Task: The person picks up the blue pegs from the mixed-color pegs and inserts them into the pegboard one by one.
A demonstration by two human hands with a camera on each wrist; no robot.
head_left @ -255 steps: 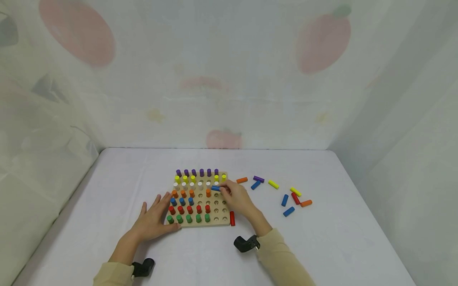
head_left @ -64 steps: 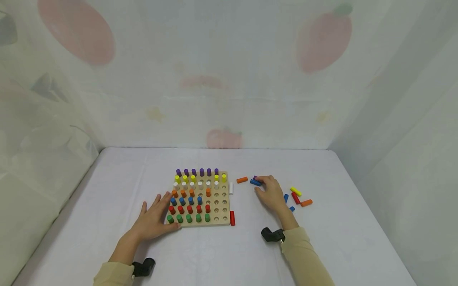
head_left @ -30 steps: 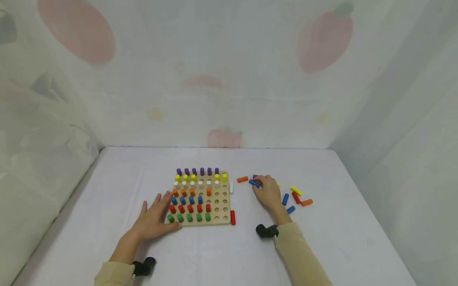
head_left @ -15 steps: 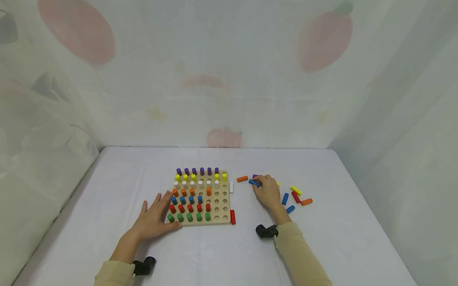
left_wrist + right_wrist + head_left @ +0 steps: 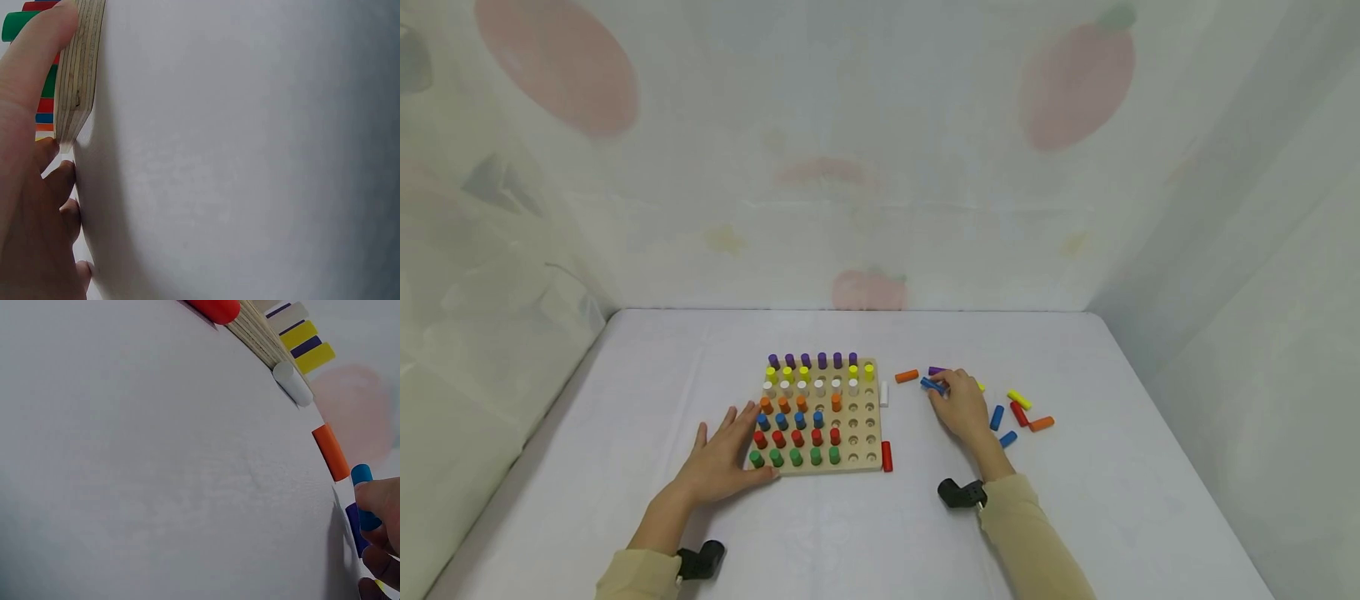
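Note:
A wooden pegboard [image 5: 867, 468] lies on the table, with rows of purple, yellow, white, orange, blue, red and green pegs standing in it; some holes at its right show bare. My left hand [image 5: 718, 461] rests against its left side, fingers extended along the edge and thumb [image 5: 37, 53] on the near corner. To the right of the board, my right hand [image 5: 961, 408] pinches a blue peg [image 5: 362, 473] between thumb and fingers. Just behind that peg lies a purple peg [image 5: 937, 371], partly covered by the hand in the right wrist view.
An orange peg [image 5: 907, 376] lies between board and right hand. A white peg [image 5: 883, 394] and a red peg [image 5: 887, 457] lie along the board's right edge. Farther right are loose blue [image 5: 997, 417], yellow [image 5: 1018, 399], red [image 5: 1018, 413] and orange [image 5: 1041, 424] pegs.
Since the oldest frame, a fourth blue peg has come to stand in the blue row and a white peg lies beside the board. My right hand has moved right, to another blue peg.

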